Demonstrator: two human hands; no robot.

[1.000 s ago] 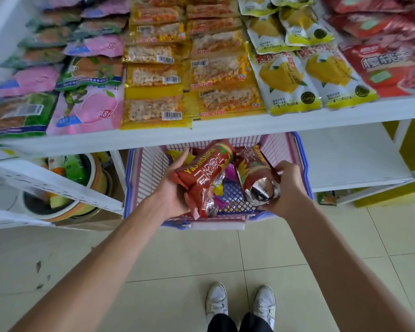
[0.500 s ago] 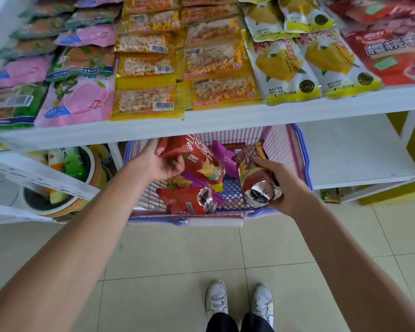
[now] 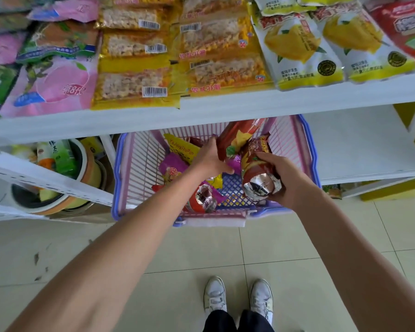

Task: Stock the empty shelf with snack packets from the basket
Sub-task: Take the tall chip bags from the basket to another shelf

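Gathering shelf stock over the pink plastic lattice basket [image 3: 139, 164], the left hand [image 3: 208, 161] grips a red glossy packet [image 3: 235, 137], the right hand [image 3: 287, 180] a red foil-bottomed packet [image 3: 256, 164].

One basket [image 3: 139, 164], one left hand [image 3: 208, 161], one right hand [image 3: 287, 180], two gripped red packets [image 3: 235, 140] [image 3: 256, 164], two white shoes [image 3: 214, 298].

top shelf [image 3: 225, 113] overhangs basket [image 3: 116, 176] rear, front open
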